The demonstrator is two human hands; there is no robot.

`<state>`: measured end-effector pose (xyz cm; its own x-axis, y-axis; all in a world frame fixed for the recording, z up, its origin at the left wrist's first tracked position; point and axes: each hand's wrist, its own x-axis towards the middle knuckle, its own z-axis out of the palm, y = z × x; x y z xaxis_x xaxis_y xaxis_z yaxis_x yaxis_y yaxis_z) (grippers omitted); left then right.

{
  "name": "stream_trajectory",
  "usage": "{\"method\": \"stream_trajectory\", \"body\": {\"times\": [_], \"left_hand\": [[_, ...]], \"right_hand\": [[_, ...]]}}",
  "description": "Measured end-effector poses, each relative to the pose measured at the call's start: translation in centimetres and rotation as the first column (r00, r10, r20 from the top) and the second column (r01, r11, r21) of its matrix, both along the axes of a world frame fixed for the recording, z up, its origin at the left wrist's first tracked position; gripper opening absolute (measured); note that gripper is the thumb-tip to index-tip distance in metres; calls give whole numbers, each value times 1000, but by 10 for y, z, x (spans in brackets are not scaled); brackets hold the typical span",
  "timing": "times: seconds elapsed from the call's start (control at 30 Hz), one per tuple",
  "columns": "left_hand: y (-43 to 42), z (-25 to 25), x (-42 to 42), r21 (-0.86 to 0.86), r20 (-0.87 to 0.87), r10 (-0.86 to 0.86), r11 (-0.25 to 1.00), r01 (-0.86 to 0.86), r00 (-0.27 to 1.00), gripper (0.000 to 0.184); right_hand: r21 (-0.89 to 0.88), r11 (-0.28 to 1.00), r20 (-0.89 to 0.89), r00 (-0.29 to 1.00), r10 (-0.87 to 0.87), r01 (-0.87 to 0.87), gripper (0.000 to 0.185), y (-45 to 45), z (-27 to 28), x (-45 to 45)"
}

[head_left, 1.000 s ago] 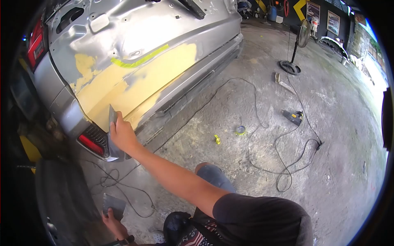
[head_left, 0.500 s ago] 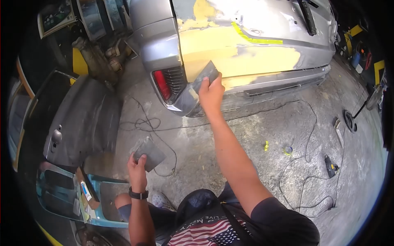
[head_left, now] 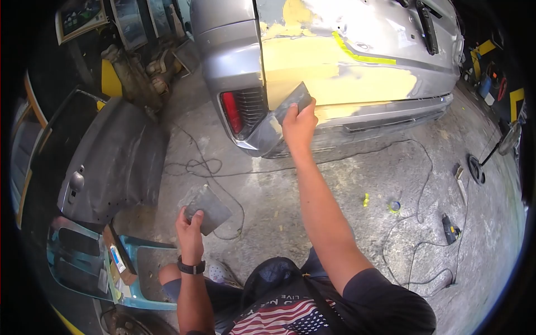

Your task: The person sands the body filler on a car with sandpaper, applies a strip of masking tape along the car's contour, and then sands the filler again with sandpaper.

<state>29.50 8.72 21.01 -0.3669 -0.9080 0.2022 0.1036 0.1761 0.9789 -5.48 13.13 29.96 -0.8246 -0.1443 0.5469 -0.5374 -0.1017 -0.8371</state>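
My right hand (head_left: 300, 125) is closed on a dark grey, flat, square-edged spreader (head_left: 300, 96). It is held tilted at the lower left corner of a car's rear panel, which carries a broad layer of yellow filler (head_left: 368, 82). Whether its edge touches the surface I cannot tell. Left of it sits the red tail light (head_left: 230, 111), above the grey bumper (head_left: 268, 134). Lower down, my left hand (head_left: 190, 237) grips a second grey flat plate (head_left: 211, 209), with the thumb on top, clear of the car.
A dark car door (head_left: 120, 162) and a teal frame (head_left: 148, 245) stand at the left. A thin cable (head_left: 324, 161) crosses the concrete floor. To the right lie a tape roll (head_left: 395, 207) and a corded tool (head_left: 448, 229). Yellow-green tape (head_left: 368, 58) marks the panel.
The view has shifted slightly, so the car sits a little further right. My right hand and its spreader stay at the same corner. My left hand keeps its plate, barely moved.
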Motion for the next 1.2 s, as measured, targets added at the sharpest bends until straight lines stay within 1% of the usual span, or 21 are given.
{"method": "stream_trajectory", "body": {"times": [0.1,0.17,0.3,0.37,0.4,0.43,0.47,0.5,0.57,0.6,0.67,0.7,0.77,0.83,0.9,0.97,1.0,1.07,1.1,1.17,1.2], "left_hand": [[2,5,1,13,-19,3,1000,-3,1000,26],[0,5,0,16,-42,-35,999,36,999,29],[-2,5,4,10,-46,-48,999,48,998,33],[-4,-1,5,9,-5,24,1000,-24,1000,22],[-4,0,5,-10,3,28,1000,-28,1000,23],[-4,2,5,-29,6,12,1000,-12,1000,23],[-5,2,4,-38,4,-17,999,17,1000,27],[-5,3,4,-50,5,-36,998,36,999,30],[-3,7,-1,-91,35,-36,995,39,999,26],[-4,3,-5,-102,38,-67,992,71,997,26],[-6,-2,-6,-147,84,96,986,-83,992,24],[-8,-5,-4,-159,84,88,984,-74,993,24],[-15,-11,-6,-65,46,38,997,-35,998,26],[-20,-17,-9,-77,44,36,996,-33,998,27],[-23,-24,-12,-85,43,40,996,-36,998,27],[-23,-26,-15,-77,62,128,989,-123,990,28],[-23,-26,-15,-82,66,125,990,-119,990,28],[-19,-21,-14,-80,101,47,996,-39,994,29],[-20,-22,-15,-81,102,46,996,-38,994,29],[-26,-28,-13,-14,98,53,999,-52,994,28],[-28,-30,-12,-15,99,54,998,-53,994,28]], "right_hand": [[-36,999,0,1000,13,-13,47,-1,0,2],[-54,998,37,999,31,-29,46,-2,0,2],[-58,998,31,999,-23,25,46,-8,-5,0],[-41,996,-57,995,-80,78,48,-12,-9,-6],[-28,998,-39,998,-59,58,48,-12,-9,-3],[-17,998,-22,998,-58,57,48,-14,-10,0],[-109,989,-43,994,-101,96,48,-17,-11,0],[-98,993,-30,997,-69,65,44,-14,-8,1],[-133,989,-37,997,-69,63,40,-11,-4,2],[-130,991,-17,999,-42,39,40,-11,-4,1],[-136,991,25,1000,17,-13,38,-7,-3,2],[-148,989,27,1000,9,-5,38,-6,-2,4],[-163,986,17,999,33,-29,36,-5,-1,2],[-153,988,29,999,16,-11,35,-5,-2,3],[-184,982,1,999,50,-49,35,-6,-4,1],[-189,980,24,997,74,-68,36,-4,-3,1],[-183,981,21,997,76,-71,36,-4,-2,1],[-177,982,21,997,78,-73,36,-3,-1,2],[-174,982,26,996,85,-79,36,-2,-1,3],[-173,981,31,995,93,-86,36,-1,1,3],[-179,979,36,994,100,-92,35,0,1,3]]}}
